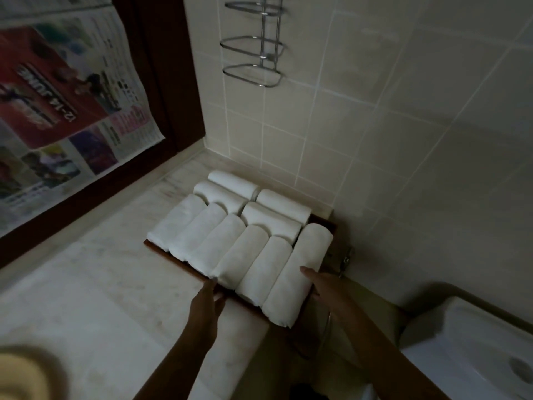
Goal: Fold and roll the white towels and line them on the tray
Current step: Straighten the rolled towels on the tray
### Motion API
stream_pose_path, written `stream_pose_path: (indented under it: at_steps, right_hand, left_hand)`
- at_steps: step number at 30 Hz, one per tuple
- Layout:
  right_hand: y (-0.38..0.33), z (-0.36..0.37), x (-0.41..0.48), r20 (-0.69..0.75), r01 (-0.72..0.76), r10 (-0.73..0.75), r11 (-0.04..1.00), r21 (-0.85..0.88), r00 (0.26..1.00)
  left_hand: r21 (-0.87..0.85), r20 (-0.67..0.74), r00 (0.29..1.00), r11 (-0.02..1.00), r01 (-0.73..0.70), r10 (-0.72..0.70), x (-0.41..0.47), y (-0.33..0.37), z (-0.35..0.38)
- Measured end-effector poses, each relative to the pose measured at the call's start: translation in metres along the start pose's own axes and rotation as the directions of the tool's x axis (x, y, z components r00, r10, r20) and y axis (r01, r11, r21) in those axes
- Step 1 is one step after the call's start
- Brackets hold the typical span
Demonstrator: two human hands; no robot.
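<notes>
Both hands sit at the near end of the tray; the left hand (209, 301), lower centre of the frame, lies with fingers loosely together against the near edge of the wooden tray (176, 259), gripping nothing that I can make out; the right hand (323, 287), just right of centre, rests flat and open with its fingertips touching the side of the rightmost rolled towel (297, 277). Ten white rolled towels fill the tray; six long ones (227, 251) lie side by side in a front row running diagonally, and four shorter ones (281, 206) are packed behind them toward the tiled wall (375, 116). The tray rests on a pale marble counter (86, 284); a white basin (473, 350) shows at lower right; a chrome wire rack (259, 50) hangs at top centre; a newspaper sheet (63, 105) covers the dark-framed panel at upper left.
</notes>
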State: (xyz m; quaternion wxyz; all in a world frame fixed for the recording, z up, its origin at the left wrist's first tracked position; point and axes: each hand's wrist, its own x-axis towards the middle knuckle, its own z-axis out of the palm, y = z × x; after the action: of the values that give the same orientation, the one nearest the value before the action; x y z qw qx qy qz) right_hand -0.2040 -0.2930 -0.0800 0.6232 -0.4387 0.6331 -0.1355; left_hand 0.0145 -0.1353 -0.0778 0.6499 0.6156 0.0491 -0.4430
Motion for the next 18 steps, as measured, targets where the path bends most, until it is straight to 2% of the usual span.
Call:
stream_pose_path:
  at_steps: [5,11,15,18]
  right_hand:
    - [-0.025,0.004,0.020,0.001,0.005,-0.005,1.000,-0.028,1.000]
    - [-0.061,0.004,0.046,0.135,-0.004,-0.012,0.993,0.120,0.991]
    - [-0.079,0.009,0.073,0.222,-0.021,0.009,0.998,0.053,0.975]
    - [-0.091,0.014,0.089,0.219,-0.023,0.010,0.998,0.056,0.976]
  left_hand:
    - [-0.013,-0.028,0.999,1.000,-0.025,0.025,0.024,0.015,0.014]
    - [0.024,-0.077,0.994,0.997,-0.075,0.076,0.061,0.033,0.032]
    - [-0.010,-0.137,0.987,0.996,-0.089,0.086,0.084,0.046,0.048]
    - [-0.072,-0.152,0.986,0.994,-0.081,0.070,0.099,0.055,0.061]
